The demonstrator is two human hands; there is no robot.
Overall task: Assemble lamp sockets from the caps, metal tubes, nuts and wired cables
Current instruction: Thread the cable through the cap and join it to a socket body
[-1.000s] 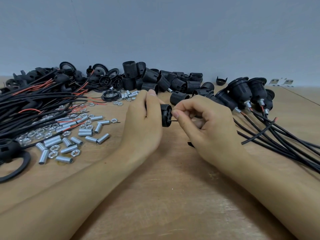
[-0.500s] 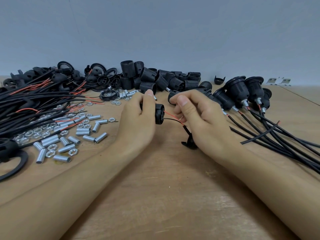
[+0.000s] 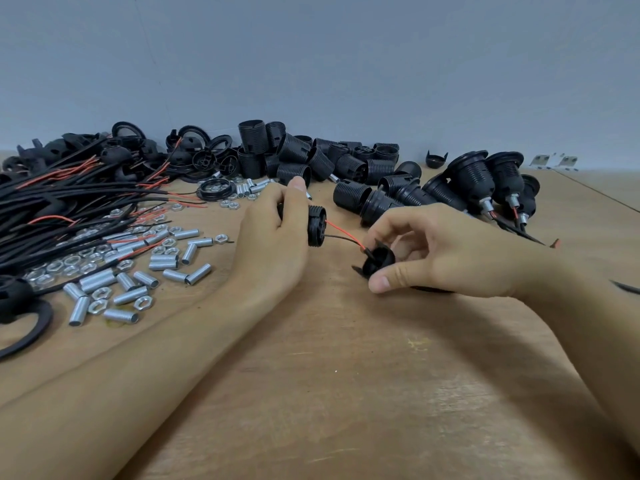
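Note:
My left hand [image 3: 273,244] grips a black threaded socket body [image 3: 317,226] above the wooden table [image 3: 346,375], its open end facing right. A red wire [image 3: 343,232] and a black wire run from that end to a black cap [image 3: 377,259]. My right hand [image 3: 446,251] holds the cap between thumb and curled fingers, just above the table. The cable beyond the cap is hidden under my right hand.
Metal tubes [image 3: 162,263] and nuts [image 3: 143,302] lie scattered at the left beside a bundle of black cables [image 3: 69,202]. Loose socket bodies [image 3: 311,157] are heaped at the back. Finished sockets [image 3: 485,185] with cables lie at the right.
My right hand has drawn away from the socket body to the right and down, and now holds the cap. The red and black wires now show between body and cap.

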